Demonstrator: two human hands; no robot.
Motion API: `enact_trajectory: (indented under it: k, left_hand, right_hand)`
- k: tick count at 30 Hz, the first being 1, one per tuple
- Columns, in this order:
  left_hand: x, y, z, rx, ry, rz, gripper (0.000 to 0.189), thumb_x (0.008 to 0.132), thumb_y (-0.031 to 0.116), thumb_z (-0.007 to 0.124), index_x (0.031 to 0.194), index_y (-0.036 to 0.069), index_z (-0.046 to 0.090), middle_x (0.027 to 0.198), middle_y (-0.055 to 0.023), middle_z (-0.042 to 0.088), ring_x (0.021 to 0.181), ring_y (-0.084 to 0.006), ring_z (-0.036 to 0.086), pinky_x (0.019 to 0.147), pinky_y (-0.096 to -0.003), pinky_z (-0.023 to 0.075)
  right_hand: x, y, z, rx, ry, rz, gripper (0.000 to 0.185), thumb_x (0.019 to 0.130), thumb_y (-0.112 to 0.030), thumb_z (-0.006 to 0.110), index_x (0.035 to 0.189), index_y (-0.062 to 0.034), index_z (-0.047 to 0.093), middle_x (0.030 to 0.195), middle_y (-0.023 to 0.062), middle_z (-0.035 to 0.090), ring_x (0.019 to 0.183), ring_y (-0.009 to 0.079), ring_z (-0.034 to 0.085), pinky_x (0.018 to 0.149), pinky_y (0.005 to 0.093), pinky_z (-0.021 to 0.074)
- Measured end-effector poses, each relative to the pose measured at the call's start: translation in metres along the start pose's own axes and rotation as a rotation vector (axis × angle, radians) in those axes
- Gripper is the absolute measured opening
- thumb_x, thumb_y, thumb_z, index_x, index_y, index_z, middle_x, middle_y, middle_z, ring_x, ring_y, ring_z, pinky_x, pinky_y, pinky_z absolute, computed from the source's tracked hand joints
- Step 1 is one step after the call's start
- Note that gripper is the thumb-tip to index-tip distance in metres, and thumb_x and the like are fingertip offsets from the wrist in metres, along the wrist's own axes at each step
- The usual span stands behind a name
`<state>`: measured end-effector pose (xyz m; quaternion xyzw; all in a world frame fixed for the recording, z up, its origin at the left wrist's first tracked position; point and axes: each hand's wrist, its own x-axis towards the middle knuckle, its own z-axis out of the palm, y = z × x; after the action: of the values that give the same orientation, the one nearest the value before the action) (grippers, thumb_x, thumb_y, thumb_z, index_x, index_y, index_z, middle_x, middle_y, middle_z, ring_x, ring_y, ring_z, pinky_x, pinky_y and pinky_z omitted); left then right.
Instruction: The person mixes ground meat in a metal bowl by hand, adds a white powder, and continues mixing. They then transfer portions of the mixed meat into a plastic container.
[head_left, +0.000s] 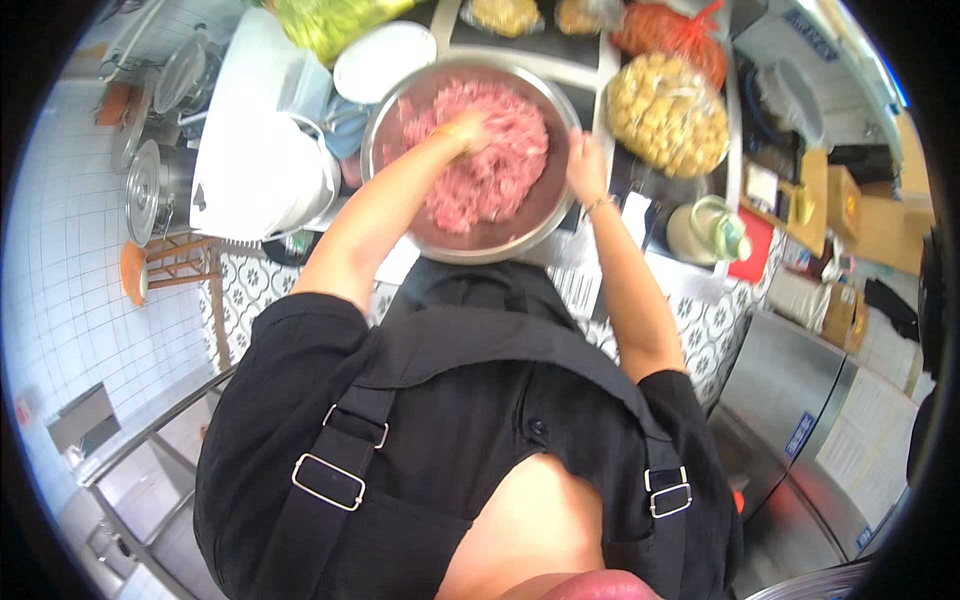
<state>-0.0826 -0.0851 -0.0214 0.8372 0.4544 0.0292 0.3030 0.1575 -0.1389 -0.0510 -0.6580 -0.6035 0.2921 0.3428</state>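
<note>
A wide stainless steel bowl (556, 217) holds a large heap of pink minced meat (517, 176). My left hand (472, 132) is pressed into the upper middle of the meat, its fingers mostly hidden and blurred. At the bowl's right rim, my right hand (586, 163) grips the edge, with the thumb side up near the rim. A bracelet circles each wrist.
Left of the bowl are a white bucket (304, 176), a white lid (385, 61) and leafy greens (330, 26). To the right lie a bag of small tan pieces (667, 112), a red mesh bag (675, 37) and a pale green-topped jug (705, 231).
</note>
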Motion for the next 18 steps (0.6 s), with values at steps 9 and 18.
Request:
enact_trajectory:
  k: [9, 18]
  left_hand:
    - [-0.091, 0.046, -0.054, 0.165, -0.400, -0.220, 0.069, 0.083, 0.017, 0.055, 0.147, 0.014, 0.030, 0.141, -0.0279, 0.041, 0.123, -0.0394, 0.050, 0.105, -0.0427, 0.0395]
    - [-0.034, 0.046, 0.007, 0.445, -0.171, 0.007, 0.091, 0.080, 0.066, 0.052, 0.151, 0.018, 0.023, 0.159, -0.0116, 0.012, 0.144, -0.0405, 0.011, 0.113, -0.0612, 0.0154]
  right_hand:
    - [-0.094, 0.014, -0.048, 0.150, 0.055, 0.034, 0.022, 0.097, -0.022, 0.054, 0.093, -0.0015, 0.049, 0.076, 0.0155, 0.056, 0.070, 0.0273, 0.056, 0.066, 0.0368, 0.0462]
    - [-0.220, 0.006, -0.081, 0.151, 0.279, 0.343, 0.023, 0.093, -0.023, 0.057, 0.091, -0.0008, 0.057, 0.076, 0.0125, 0.060, 0.071, 0.0213, 0.058, 0.068, 0.0352, 0.0463]
